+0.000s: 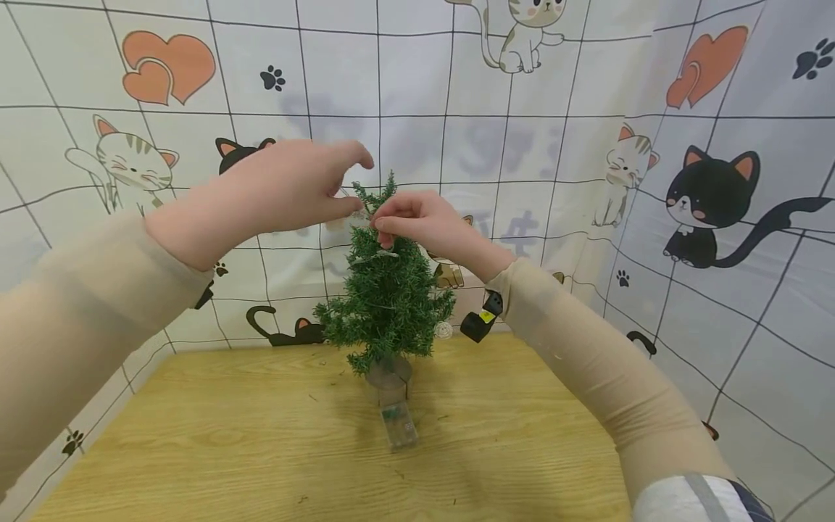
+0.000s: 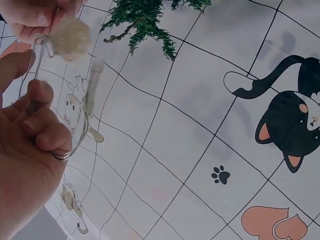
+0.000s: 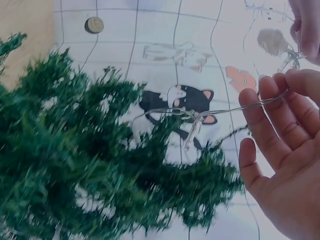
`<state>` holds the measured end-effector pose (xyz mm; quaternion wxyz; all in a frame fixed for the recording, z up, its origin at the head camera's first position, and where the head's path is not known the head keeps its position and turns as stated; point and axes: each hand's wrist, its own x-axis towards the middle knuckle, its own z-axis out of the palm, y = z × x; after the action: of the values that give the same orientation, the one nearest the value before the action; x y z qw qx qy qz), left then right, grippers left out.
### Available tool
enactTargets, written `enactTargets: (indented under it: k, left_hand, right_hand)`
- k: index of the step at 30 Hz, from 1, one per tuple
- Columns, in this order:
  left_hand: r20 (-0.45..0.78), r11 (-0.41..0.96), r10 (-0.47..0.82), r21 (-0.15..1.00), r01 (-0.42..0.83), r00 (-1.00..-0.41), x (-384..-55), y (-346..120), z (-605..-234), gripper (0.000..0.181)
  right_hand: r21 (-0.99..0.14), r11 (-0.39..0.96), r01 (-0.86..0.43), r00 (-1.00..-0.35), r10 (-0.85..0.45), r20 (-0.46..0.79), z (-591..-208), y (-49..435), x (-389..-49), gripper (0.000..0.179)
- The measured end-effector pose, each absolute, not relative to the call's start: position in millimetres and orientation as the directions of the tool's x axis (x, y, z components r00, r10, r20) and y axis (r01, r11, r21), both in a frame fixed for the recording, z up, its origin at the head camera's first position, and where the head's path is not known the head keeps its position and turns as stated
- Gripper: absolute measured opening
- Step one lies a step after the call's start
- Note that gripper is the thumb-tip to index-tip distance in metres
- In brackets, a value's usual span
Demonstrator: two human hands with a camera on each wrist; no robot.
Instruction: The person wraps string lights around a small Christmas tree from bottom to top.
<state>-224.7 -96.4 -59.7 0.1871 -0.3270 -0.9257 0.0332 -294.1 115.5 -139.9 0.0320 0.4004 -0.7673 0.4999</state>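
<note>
A small green artificial Christmas tree (image 1: 391, 290) stands on the table. Beside its top, my left hand (image 1: 293, 181) has thumb and forefinger apart, while its other fingers curl round loops of thin fairy-light wire (image 2: 80, 145) in the left wrist view. My right hand (image 1: 427, 221) is in front of the treetop, pinching the same wire between thumb and forefinger. From that pinch a strand (image 3: 230, 108) runs toward the branches in the right wrist view. A pale round ball (image 2: 71, 39) on the wire hangs between the two hands.
A clear plastic box (image 1: 399, 428) lies on the wooden table (image 1: 261, 435) in front of the tree's round base (image 1: 389, 373). Another pale ball (image 1: 443, 330) is at the tree's lower right. A cat-print cloth (image 1: 535, 94) hangs behind. A black device (image 1: 479, 325) is strapped at the right wrist.
</note>
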Motion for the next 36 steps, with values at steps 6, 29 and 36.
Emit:
enactTargets:
  k: [6,29,36]
  left_hand:
    - [0.240,0.675,0.738,-0.273,0.686,-0.630,-230.5,-73.0,-48.8,0.019]
    - [0.214,0.644,0.764,-0.317,0.696,-0.609,-291.1,-17.9,-34.0,0.039]
    - [0.328,0.655,0.755,-0.354,0.668,-0.567,-315.4,-20.2,-34.0,0.035]
  right_hand:
    - [-0.748,0.245,-0.617,-0.732,-0.526,0.432,-149.9,141.1,-297.4,0.022]
    - [-0.851,0.252,-0.460,-0.878,-0.274,0.393,-190.1,182.1,-347.5,0.022]
    - [-0.871,0.239,-0.428,-0.902,-0.178,0.395,-196.6,176.4,-357.7,0.019]
